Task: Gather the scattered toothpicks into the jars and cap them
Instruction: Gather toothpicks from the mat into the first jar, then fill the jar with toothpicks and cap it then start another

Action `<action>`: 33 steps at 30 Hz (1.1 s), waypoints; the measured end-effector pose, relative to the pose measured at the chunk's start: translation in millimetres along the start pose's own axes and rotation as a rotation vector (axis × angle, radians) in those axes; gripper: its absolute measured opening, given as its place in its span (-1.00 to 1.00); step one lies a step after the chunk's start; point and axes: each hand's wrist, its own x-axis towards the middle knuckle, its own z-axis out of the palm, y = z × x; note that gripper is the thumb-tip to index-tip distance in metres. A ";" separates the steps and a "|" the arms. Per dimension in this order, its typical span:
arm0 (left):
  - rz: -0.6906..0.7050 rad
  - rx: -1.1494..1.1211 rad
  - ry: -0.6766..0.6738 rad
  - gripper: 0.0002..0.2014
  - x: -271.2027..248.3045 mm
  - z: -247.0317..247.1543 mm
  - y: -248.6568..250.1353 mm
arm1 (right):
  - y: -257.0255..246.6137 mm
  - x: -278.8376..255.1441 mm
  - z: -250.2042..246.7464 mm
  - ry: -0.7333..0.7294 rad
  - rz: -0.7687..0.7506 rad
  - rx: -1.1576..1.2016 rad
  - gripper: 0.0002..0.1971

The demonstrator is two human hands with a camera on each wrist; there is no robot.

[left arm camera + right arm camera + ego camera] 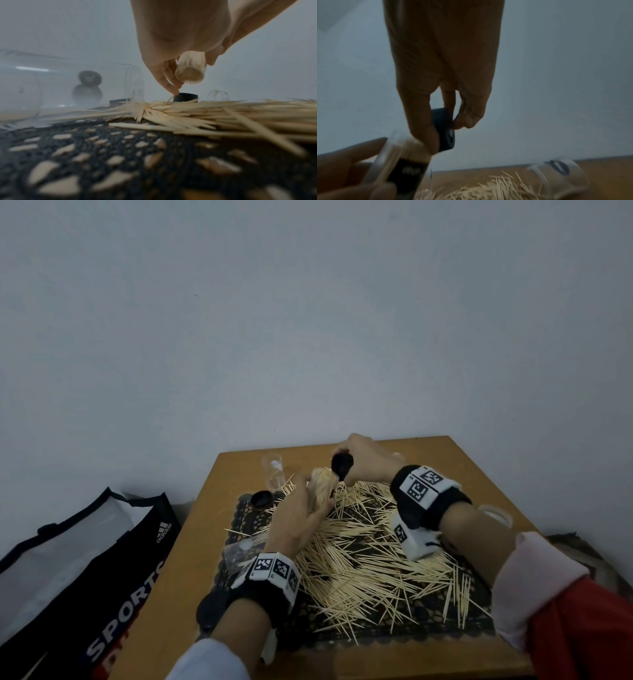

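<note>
A: What is the left hand (295,529) doing?

B: Its fingers are curled round a clear, cylindrical jar (321,485) packed tight with pale wooden toothpicks. The jar is tilted, mouth toward twelve o'clock, held above the far part of the mat. From the left wrist camera the blunt ends of the sticks form a dense round disc at the jar's mouth.

A: And the right hand (364,461)?

B: Thumb and fingers pinch a small black cap (342,465), round and matte, just at one o'clock of the jar's mouth. Whether cap and jar touch, I cannot tell.

A: Where is the rest of the work?

B: The loose toothpicks (370,556), thin, pointed and straw-coloured, lie criss-crossed in a thick heap over a black lace mat (424,616) with an openwork pattern. The heap runs from the centre out to four o'clock. The mat lies on a smooth, tan wooden table (178,604).

A: Other jars?

B: An empty clear jar (273,472) stands upright at eleven o'clock of the heap, a few sticks fanned at its foot. A second black cap (261,498) rests on the mat's far left corner, near it. Another transparent jar (236,553) lies on its side at nine o'clock, beside the left wrist. A clear round rim (496,513) shows at three o'clock, behind the right forearm.

A: Anything off the table?

B: A black and white bag (85,570), printed with white letters, sits at eight o'clock.
</note>
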 end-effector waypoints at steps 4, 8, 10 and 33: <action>0.038 -0.027 -0.004 -0.37 -0.2 0.3 -3.4 | -12.8 6.4 -6.7 -0.113 -0.112 -0.046 -0.41; 0.062 -0.068 -0.004 -0.29 -0.1 1.6 -5.3 | -11.9 9.5 -12.9 -0.199 -0.154 -0.017 -0.41; 0.075 -0.081 -0.031 -0.24 0.5 2.9 -6.3 | -9.7 9.8 -16.4 -0.251 -0.168 0.041 -0.41; 0.068 -0.112 -0.125 -0.57 0.9 7.7 -4.7 | 11.5 -7.7 3.1 -0.270 0.026 0.375 -0.47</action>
